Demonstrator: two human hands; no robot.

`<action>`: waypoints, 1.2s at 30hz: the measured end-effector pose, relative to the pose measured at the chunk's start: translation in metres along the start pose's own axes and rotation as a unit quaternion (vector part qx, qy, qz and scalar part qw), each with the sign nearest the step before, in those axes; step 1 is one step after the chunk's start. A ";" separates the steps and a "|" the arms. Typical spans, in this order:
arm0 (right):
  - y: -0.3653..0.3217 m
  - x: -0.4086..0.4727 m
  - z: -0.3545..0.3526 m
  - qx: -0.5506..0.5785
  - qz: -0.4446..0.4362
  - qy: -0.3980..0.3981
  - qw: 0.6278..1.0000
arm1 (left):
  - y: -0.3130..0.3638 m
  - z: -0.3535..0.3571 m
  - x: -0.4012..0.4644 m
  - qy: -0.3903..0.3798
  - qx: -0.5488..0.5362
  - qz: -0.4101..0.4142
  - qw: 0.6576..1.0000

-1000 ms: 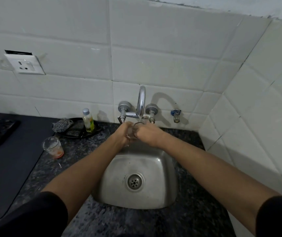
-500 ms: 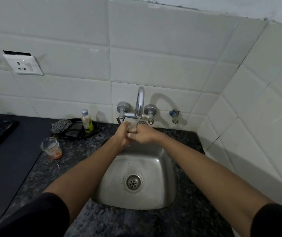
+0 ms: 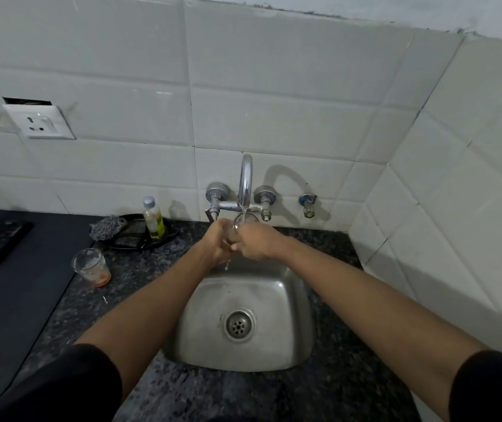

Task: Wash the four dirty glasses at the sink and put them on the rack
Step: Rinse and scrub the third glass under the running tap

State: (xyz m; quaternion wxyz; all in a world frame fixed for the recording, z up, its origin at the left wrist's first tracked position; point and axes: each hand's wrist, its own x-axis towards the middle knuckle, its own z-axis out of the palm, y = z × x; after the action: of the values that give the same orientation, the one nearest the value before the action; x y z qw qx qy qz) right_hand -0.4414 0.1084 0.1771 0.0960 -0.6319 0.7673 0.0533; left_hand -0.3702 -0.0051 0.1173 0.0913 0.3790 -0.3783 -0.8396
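We have our left hand (image 3: 216,242) and right hand (image 3: 254,242) curled around one glass (image 3: 239,225), holding it under the tap (image 3: 245,181) above the back of the sink (image 3: 201,315). Water runs into it and drips below. Wet glass may slip from our fingers and strike the steel basin. Another dirty glass (image 3: 91,267) stands on the counter (image 3: 152,269), well to the left. Our hands hide most of the held glass. No rack is in view.
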 end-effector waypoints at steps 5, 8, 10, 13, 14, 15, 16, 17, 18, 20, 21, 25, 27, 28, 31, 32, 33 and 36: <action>0.008 -0.003 0.008 -0.121 -0.061 0.070 0.988 | 0.006 -0.005 0.007 -0.030 0.034 -0.001 0.999; 0.000 -0.001 0.011 0.116 0.030 0.020 0.993 | 0.006 -0.002 0.004 -0.016 0.004 -0.008 1.000; -0.002 0.002 0.009 0.161 0.044 0.024 0.986 | 0.003 0.001 0.001 -0.045 -0.030 -0.009 0.999; 0.004 -0.003 -0.001 -0.033 -0.012 0.041 0.999 | 0.004 0.001 0.003 -0.035 -0.009 -0.030 0.999; 0.006 -0.006 -0.005 -0.105 -0.056 0.052 0.992 | 0.007 0.000 0.002 -0.032 0.002 -0.025 0.999; 0.010 -0.008 -0.005 -0.157 -0.093 0.065 0.981 | 0.008 -0.001 0.001 -0.033 0.020 -0.021 0.999; 0.013 -0.009 -0.003 -0.179 -0.106 0.066 0.976 | 0.008 -0.003 0.008 -0.039 0.041 -0.010 0.998; 0.015 -0.008 0.002 -0.159 -0.091 0.067 0.981 | 0.008 -0.004 0.009 -0.048 0.049 -0.008 0.998; 0.012 -0.009 0.004 -0.091 -0.044 0.064 0.993 | 0.008 -0.001 0.006 -0.041 0.046 -0.006 0.998; 0.005 -0.008 0.009 0.071 0.012 0.068 0.995 | 0.007 0.002 0.003 -0.027 0.015 -0.003 1.000; 0.003 -0.006 0.010 0.109 0.016 0.069 0.992 | 0.005 0.004 0.000 -0.031 0.004 -0.004 0.999; 0.009 -0.013 -0.008 -0.047 -0.046 0.022 0.998 | 0.005 0.004 -0.006 -0.032 -0.008 -0.027 0.999; 0.012 -0.018 -0.011 -0.126 -0.088 0.062 0.986 | 0.008 0.006 -0.006 -0.035 -0.001 -0.039 0.999; 0.012 -0.019 -0.010 -0.128 -0.086 0.067 0.986 | 0.010 0.009 -0.007 -0.039 0.005 -0.038 0.999; 0.006 -0.016 -0.005 0.081 0.000 0.056 0.995 | 0.009 0.012 -0.006 -0.029 0.023 -0.016 0.999; 0.003 -0.014 -0.002 0.184 0.033 0.039 0.982 | 0.007 0.012 -0.005 -0.018 0.020 -0.010 1.000; 0.002 -0.009 0.000 0.251 0.056 0.040 0.965 | 0.005 0.010 -0.003 -0.014 0.025 -0.008 1.000; -0.002 -0.007 -0.007 0.146 0.034 0.053 0.987 | 0.002 0.008 -0.006 -0.024 0.002 -0.024 0.999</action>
State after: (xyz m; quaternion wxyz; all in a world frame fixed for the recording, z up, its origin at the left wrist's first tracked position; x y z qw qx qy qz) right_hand -0.4389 0.1138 0.1856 0.1450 -0.5865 0.7918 -0.0899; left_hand -0.3723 0.0005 0.1258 0.0617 0.3682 -0.3726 -0.8496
